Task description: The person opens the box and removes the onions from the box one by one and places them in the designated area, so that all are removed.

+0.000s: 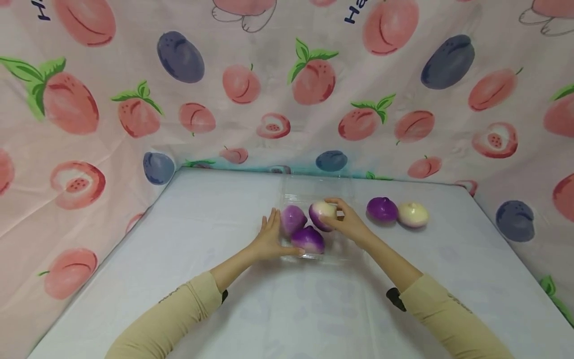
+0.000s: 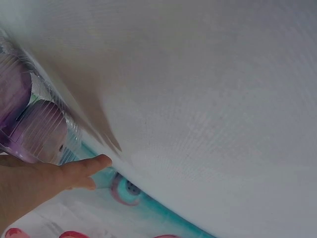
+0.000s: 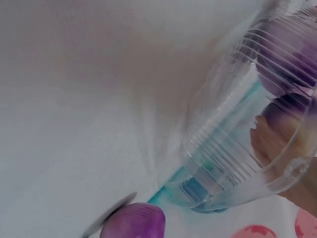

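Observation:
A clear plastic box (image 1: 343,249) stands on the table with its lid folded back. Inside it are a light purple onion (image 1: 293,219), a dark purple onion (image 1: 308,240) and a purple-and-white onion (image 1: 321,214). My right hand (image 1: 352,224) reaches into the box and grips the purple-and-white onion; the right wrist view shows those fingers (image 3: 262,141) through the clear wall. My left hand (image 1: 268,242) lies along the box's left side, fingers straight and spread, thumb at the front edge. The left wrist view shows its fingers (image 2: 84,168) beside the ribbed wall.
To the right of the box, a purple onion (image 1: 382,210) and a pale yellow onion (image 1: 413,215) sit side by side on the white-covered table (image 1: 202,214). A fruit-printed cloth (image 1: 278,50) hangs behind and along both sides.

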`<state>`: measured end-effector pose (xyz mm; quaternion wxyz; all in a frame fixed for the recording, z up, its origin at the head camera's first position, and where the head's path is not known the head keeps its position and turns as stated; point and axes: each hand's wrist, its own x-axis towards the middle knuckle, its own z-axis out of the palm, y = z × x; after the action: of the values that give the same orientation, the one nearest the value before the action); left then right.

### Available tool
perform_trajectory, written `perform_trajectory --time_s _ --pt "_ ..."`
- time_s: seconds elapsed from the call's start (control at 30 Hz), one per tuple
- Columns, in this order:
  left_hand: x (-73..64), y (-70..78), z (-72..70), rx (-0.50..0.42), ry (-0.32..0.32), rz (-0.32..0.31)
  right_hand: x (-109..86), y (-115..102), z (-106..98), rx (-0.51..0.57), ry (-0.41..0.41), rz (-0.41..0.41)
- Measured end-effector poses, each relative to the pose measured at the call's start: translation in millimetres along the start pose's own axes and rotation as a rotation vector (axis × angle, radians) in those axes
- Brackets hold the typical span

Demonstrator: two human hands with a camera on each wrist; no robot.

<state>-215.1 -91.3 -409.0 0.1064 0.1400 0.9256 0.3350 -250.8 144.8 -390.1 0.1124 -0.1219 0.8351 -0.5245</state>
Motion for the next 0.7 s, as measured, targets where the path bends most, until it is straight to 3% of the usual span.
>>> perform_trajectory --time_s 0.2,0.4,0.7 --pt "0.1 0.3 0.6 0.004 0.004 0.011 -8.5 -6.2 -8.2 -0.100 0.047 -0.030" --pt "-0.3 -0.3 0.9 0.009 -0.002 0.008 -16.7 -8.9 -23.0 -0.081 0.093 -0.010" --pt "2.6 -2.2 1.9 0.014 0.001 0.014 -26.6 2.2 -44.6 -0.127 0.158 -0.127"
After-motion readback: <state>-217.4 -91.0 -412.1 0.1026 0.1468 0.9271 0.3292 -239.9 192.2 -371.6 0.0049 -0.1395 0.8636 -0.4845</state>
